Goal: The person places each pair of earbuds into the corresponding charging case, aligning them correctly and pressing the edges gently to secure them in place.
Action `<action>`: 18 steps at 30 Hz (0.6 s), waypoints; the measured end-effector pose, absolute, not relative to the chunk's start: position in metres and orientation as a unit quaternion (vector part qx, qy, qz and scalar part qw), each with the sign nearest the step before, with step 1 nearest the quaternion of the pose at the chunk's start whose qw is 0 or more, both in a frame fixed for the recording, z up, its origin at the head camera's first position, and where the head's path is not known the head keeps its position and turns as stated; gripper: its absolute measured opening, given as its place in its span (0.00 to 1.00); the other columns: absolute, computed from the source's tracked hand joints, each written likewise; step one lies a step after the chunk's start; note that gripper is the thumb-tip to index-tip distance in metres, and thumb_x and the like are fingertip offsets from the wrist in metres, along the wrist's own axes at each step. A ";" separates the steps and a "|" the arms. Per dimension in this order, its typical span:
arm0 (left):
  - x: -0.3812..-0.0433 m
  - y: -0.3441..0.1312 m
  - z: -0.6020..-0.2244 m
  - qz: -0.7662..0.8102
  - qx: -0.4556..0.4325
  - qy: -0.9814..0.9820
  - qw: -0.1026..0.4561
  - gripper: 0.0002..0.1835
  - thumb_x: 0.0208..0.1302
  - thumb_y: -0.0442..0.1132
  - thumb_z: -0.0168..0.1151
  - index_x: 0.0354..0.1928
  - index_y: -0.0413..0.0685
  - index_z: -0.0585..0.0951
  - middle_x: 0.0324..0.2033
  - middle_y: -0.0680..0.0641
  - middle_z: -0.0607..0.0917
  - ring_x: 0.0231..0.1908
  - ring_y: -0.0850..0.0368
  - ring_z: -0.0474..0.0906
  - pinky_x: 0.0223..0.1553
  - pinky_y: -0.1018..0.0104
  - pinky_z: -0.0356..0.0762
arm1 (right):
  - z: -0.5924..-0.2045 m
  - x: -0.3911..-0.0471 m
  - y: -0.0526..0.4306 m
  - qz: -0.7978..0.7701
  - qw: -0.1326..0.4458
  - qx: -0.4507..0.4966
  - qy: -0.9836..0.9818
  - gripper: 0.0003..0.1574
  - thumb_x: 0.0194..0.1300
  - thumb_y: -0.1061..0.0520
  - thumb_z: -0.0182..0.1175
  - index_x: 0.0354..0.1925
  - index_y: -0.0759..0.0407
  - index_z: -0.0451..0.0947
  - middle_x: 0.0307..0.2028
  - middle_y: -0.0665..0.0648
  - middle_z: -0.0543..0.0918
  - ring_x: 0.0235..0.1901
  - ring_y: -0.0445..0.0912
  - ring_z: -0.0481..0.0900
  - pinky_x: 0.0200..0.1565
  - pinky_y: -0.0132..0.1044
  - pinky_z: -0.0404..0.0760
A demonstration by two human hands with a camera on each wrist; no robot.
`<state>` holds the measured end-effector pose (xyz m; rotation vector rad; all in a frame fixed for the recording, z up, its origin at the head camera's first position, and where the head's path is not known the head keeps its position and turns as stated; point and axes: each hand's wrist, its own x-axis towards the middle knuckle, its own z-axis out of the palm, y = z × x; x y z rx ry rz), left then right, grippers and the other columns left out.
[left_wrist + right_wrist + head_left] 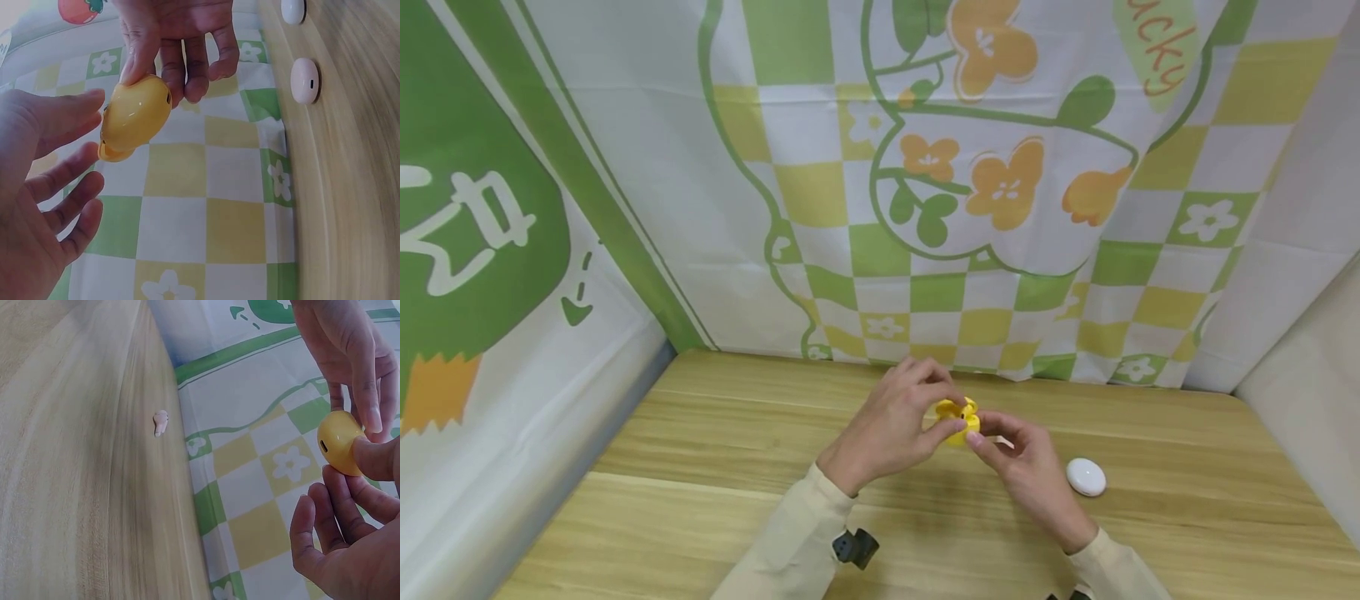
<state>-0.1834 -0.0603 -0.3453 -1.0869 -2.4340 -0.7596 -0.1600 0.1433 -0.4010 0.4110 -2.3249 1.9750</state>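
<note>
Head view: over the bench (700, 500), the right hand (1026, 471) pinches the yellow case (958, 435), its lid raised — the left hand (898, 421) is at the opening, fingers bent. A white oval case (1086, 477) lies near the right wrist.

Left wrist: the left fingertips reach the yellow rim, slightly parted — I cannot tell whether they grip. Two pale ovals (305, 81) are on the bench.

Right wrist: thumb and fingers hold the yellow shell; a pinkish earbud (160, 423) lies apart.
</note>
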 end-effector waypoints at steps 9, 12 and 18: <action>-0.183 -0.060 -0.346 -0.264 -0.384 -0.867 0.178 0.13 0.61 0.49 0.75 0.42 0.50 0.87 0.45 0.53 0.80 0.47 0.55 0.73 0.49 0.58 0.74 | -0.403 -0.161 0.144 0.635 0.038 0.148 -0.757 0.13 0.69 0.62 0.66 0.49 0.69 0.83 0.44 0.61 0.84 0.45 0.46 0.80 0.46 0.34 0.83; -0.184 -0.060 -0.347 -0.265 -0.386 -0.867 0.173 0.14 0.60 0.51 0.75 0.41 0.51 0.87 0.45 0.53 0.79 0.47 0.55 0.72 0.50 0.57 0.73 | -0.403 -0.161 0.144 0.637 0.042 0.149 -0.755 0.13 0.68 0.63 0.66 0.49 0.70 0.83 0.43 0.62 0.84 0.45 0.45 0.81 0.46 0.34 0.83; -0.184 -0.059 -0.348 -0.266 -0.385 -0.868 0.166 0.14 0.62 0.51 0.74 0.41 0.51 0.87 0.46 0.52 0.79 0.47 0.54 0.72 0.51 0.56 0.73 | -0.401 -0.159 0.142 0.644 0.043 0.150 -0.749 0.13 0.68 0.64 0.66 0.49 0.71 0.82 0.43 0.62 0.84 0.45 0.45 0.80 0.46 0.34 0.83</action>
